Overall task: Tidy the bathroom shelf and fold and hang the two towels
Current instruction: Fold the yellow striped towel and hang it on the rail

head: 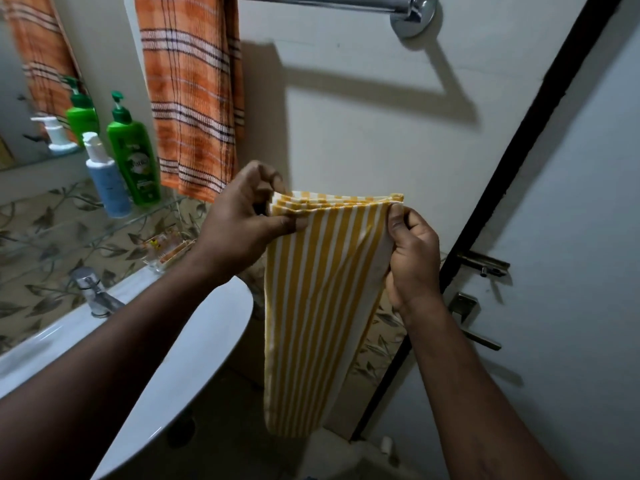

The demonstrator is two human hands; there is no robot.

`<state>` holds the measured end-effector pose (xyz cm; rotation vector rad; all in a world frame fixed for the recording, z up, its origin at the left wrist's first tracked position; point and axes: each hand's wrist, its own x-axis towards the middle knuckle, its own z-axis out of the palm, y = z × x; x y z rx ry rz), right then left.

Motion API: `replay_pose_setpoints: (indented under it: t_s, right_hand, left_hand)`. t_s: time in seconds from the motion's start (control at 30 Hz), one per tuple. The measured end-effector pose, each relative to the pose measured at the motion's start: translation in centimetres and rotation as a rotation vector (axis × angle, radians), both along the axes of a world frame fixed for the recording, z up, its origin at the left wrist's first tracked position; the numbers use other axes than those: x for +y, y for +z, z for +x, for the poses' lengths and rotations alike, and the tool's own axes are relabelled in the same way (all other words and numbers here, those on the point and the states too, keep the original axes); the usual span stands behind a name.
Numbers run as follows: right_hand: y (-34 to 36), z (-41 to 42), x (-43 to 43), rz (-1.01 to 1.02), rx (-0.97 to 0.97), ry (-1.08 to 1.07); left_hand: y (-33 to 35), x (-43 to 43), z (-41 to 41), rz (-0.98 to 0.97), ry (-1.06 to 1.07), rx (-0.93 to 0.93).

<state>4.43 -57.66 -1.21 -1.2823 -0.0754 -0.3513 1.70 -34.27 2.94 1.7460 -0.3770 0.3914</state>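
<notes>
Bathroom wall [346,133] | both hands pinch folded, yellow-striped woven towel [318,289]

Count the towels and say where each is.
2. The orange towel hangs on the rail; the yellow striped towel hangs pinched between the left hand and right hand. The mirror only reflects the orange one.

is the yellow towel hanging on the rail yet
No, the left hand and right hand pinch the folded yellow towel by its top edge, below the rail.
</notes>
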Motion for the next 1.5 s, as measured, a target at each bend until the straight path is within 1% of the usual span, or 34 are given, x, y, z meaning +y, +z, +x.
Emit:
replay_pose_setpoints:
  t_s: [0.1, 0.17, 0.2, 0.27, 0.4, 0.5, 0.67, 0.73, 0.8, 0.87, 0.97, 1.07, 1.13, 1.2, 1.27, 1.37, 1.43, 1.5]
  right_hand:
    - [1.2, 0.4, 0.4, 0.03, -0.01, -0.053]
    - [2.2, 0.6, 0.7, 0.0, -0.04, -0.063]
    - [2.7, 0.7, 0.9, -0.034, -0.059, -0.069]
    - [3.6, 0.8, 1.1, -0.126, -0.097, -0.107]
    - [5.1, 1.3, 0.9, -0.327, -0.167, -0.273]
    - [6.6, 1.5, 1.2, -0.372, -0.187, -0.325]
    - [9.1, 1.1, 1.9, -0.453, -0.284, -0.393]
    - [10.2, 1.1, 2.3, -0.463, -0.341, -0.428]
    - [11.8, 1.3, 2.5, -0.455, -0.4, -0.464]
    - [13.4, 1.6, 2.6, -0.536, -0.492, -0.499]
    - [15.9, 2.2, 3.4, -0.678, -0.564, -0.502]
    - [18.7, 2.6, 4.7, -0.663, -0.579, -0.49]
    - [20.5, 3.2, 5.4, -0.666, -0.616, -0.482]
    - [22.6, 3.8, 5.9, -0.782, -0.66, -0.529]
    - [25.0, 5.2, 5.9, -0.906, -0.679, -0.582]
    - [28.7, 7.6, 5.5, -1.036, -0.585, -0.597]
    - [30.6, 8.7, 5.1, -1.104, -0.525, -0.592]
    - [31.5, 9.5, 4.8, -1.195, -0.51, -0.581]
  left_hand:
    - [1.5, -1.0, 0.9, -0.288, 0.028, 0.022]
    - [2.2, -1.3, 1.5, -0.441, 0.058, 0.041]
    - [2.5, -1.3, 1.7, -0.489, 0.074, 0.035]
    - [2.8, -1.1, 2.1, -0.505, 0.134, -0.003]
    - [3.4, -0.4, 2.5, -0.405, 0.195, -0.15]
    - [4.2, 0.1, 2.9, -0.283, 0.183, -0.237]
    - [5.2, 1.2, 2.3, -0.071, 0.195, -0.295]
    - [5.6, 1.7, 2.6, 0.097, 0.18, -0.325]
    - [6.3, 2.1, 3.3, 0.289, 0.224, -0.338]
    - [7.5, 2.4, 3.8, 0.385, 0.282, -0.387]
    - [9.7, 3.0, 4.9, 0.39, 0.284, -0.434]
    - [12.1, 3.5, 5.7, 0.416, 0.28, -0.422]
    - [14.1, 4.1, 6.5, 0.425, 0.272, -0.445]
    - [16.5, 4.7, 7.6, 0.429, 0.269, -0.472]
    - [18.9, 5.2, 8.8, 0.432, 0.261, -0.452]
    - [22.3, 6.2, 11.3, 0.45, 0.259, -0.392]
    - [23.9, 6.8, 13.0, 0.397, 0.286, -0.374]
    - [24.6, 6.7, 14.2, 0.364, 0.307, -0.363]
